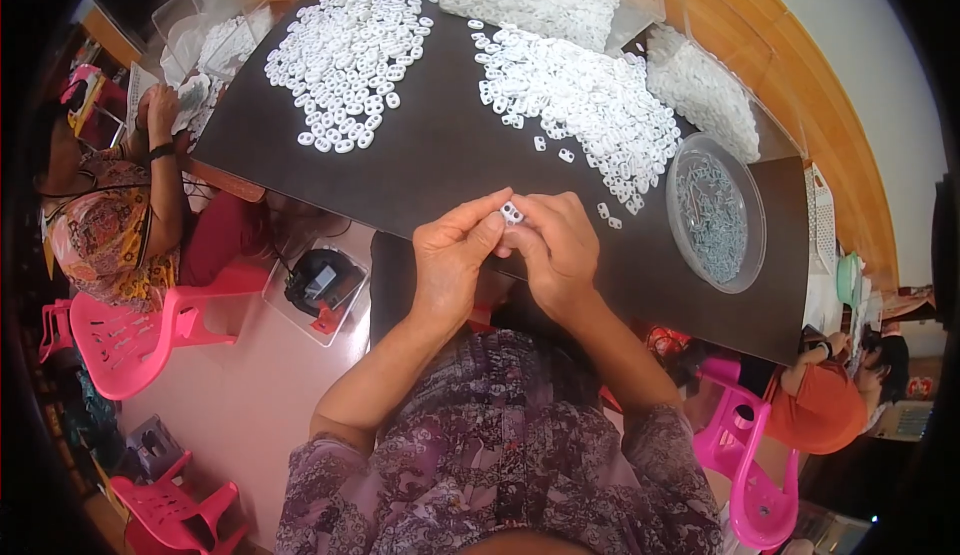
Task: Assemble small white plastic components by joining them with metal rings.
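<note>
Fingers (489, 223) of the left hand (447, 260) pinch a small white piece (511, 213) from its nine o'clock side, while the right hand (560, 255) closes in on it from three o'clock, thumb and fingertips gathered against it. Two dark spots show on its face; the lower fingertips are partly hidden. Both hands meet over the near edge of the dark bench (440, 155).

Taking the held piece as the clock's centre, a round clear dish (762, 225) of small grey screws (712, 220) sits at three o'clock. Just short of it lie a few loose white pieces (609, 217). Toward one o'clock spreads a dense heap of white pieces (590, 100), and between ten and eleven lies a second heap (350, 55), well apart from the first.

Farther out, at twelve, stands a clear bin (635, 25) filled with white pieces. Off at nine o'clock a co-worker (120, 205) in a patterned top sits near a pink chair (115, 340); at four, another person (820, 405) wears orange.
</note>
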A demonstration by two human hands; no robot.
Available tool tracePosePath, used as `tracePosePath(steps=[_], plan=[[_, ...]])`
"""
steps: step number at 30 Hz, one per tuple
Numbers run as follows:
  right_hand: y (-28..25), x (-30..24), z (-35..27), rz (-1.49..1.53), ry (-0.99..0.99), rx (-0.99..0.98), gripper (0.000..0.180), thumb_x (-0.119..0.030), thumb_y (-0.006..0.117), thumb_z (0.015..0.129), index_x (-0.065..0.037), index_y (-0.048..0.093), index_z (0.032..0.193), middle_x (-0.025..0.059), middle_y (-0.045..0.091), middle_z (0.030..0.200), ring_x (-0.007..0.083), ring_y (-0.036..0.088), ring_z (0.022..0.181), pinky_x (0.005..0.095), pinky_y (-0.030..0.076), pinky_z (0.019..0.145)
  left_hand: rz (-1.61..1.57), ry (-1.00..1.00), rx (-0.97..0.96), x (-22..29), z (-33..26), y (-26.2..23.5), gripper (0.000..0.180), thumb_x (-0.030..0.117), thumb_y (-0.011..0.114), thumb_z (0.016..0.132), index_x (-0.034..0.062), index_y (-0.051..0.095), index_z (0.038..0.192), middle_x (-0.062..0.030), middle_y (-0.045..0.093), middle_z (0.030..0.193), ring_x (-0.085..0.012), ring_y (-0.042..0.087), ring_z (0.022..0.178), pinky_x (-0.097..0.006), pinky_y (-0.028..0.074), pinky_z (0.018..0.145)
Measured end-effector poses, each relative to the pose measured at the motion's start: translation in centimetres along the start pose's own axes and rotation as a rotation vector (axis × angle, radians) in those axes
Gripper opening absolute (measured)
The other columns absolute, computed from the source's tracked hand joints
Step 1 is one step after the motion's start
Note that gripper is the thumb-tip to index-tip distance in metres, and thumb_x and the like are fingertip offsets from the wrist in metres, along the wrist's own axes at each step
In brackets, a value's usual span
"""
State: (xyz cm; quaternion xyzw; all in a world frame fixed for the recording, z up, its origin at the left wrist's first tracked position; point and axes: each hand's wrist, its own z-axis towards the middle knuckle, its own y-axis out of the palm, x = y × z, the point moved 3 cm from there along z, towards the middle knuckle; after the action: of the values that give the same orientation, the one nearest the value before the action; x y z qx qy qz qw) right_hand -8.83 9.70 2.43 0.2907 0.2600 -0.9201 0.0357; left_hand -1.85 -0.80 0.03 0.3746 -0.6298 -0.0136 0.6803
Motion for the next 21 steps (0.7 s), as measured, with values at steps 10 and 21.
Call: tracePosePath(steps=[10, 21], plan=[[-0.4, -0.8, -0.3, 0.055, 0.06, -0.011, 0.03, 0.003, 0.067, 0.071, 0.001, 0.06, 0.1, 0.0108, 0.061, 0.088, 0.0222, 0.054, 0.069, 0.0306, 0.045, 0.06, 0.085, 0.085, -0.078, 0.5, -0.3, -0.2, 0.023, 0.004, 0.058, 0.088, -0.0029, 0.063, 0.109, -0.0028, 0.055, 0.084, -0.008, 0.052, 0.071, -0.02, 0.044, 0.064], [-0.3, -1.6, -0.1, 0.089, 0.067, 0.05, 0.028, 0.0, 0.067, 0.073, 0.001, 0.059, 0.1, 0.0093, 0.061, 0.085, 0.0219, 0.053, 0.067, 0.0308, 0.043, 0.058, 0.146, 0.294, -0.05, 0.7, -0.7, 0.4, 0.021, 0.004, 0.06, 0.087, -0.004, 0.063, 0.106, -0.0028, 0.054, 0.083, -0.0076, 0.051, 0.07, -0.019, 0.043, 0.063]])
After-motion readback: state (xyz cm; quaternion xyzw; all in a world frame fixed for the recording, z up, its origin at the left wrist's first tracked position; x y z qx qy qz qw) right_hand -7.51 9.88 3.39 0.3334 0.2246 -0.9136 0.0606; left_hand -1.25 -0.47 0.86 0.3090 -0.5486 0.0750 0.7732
